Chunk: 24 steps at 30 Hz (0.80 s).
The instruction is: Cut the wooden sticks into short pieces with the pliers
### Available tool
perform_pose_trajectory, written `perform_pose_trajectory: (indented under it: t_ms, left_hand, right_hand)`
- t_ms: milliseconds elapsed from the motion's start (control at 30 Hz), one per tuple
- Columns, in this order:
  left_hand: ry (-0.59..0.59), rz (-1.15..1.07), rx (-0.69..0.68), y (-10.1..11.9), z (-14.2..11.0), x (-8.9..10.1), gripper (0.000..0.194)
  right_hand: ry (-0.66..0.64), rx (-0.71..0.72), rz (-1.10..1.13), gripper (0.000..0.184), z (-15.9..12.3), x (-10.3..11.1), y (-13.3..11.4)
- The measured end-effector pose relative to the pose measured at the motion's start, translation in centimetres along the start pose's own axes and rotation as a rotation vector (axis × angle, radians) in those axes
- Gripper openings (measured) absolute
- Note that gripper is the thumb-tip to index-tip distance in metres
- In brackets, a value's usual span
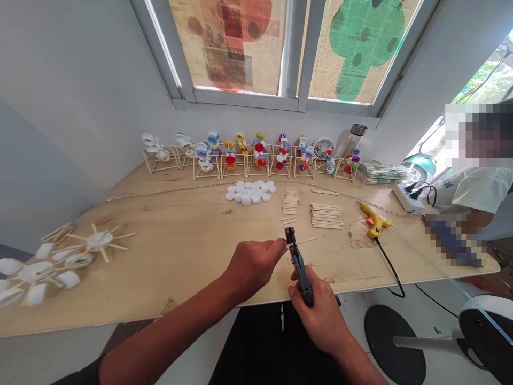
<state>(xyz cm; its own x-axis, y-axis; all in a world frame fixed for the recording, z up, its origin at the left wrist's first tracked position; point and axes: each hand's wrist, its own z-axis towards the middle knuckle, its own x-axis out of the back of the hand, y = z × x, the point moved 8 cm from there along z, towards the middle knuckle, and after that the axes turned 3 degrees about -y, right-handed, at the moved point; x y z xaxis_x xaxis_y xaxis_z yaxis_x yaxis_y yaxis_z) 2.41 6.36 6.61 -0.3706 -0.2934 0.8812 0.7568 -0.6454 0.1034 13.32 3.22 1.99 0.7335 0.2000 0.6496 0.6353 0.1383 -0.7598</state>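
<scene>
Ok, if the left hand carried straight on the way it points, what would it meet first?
Probably the black glue gun in the right hand; the thin wooden stick in the left hand reaches it; depth unclear.

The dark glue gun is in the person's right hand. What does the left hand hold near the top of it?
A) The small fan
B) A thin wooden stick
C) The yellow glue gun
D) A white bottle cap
B. The left hand pinches a thin wooden stick at the top of the dark glue gun, which the right hand grips.
</scene>
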Motion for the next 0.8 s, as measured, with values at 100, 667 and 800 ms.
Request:
perform_pose_trajectory:
  t_ms: [100, 667, 800]
  left_hand:
    - [-0.052, -0.113, 0.037, -0.16, 0.13, 0.04, 0.021]
    - [-0.28, -0.589, 0.131, -0.49, 0.67, 0.22, 0.03]
    - [-0.353, -0.799, 0.161, -0.56, 0.94, 0.14, 0.033]
  right_hand:
    - [0.014, 0.0, -0.023, 0.01, -0.1, -0.06, 0.15]
    - [0.101, 0.043, -0.247, 0.006, -0.28, 0.13, 0.22]
    - [0.116, 0.054, -0.257, 0.007, -0.27, 0.17, 0.16]
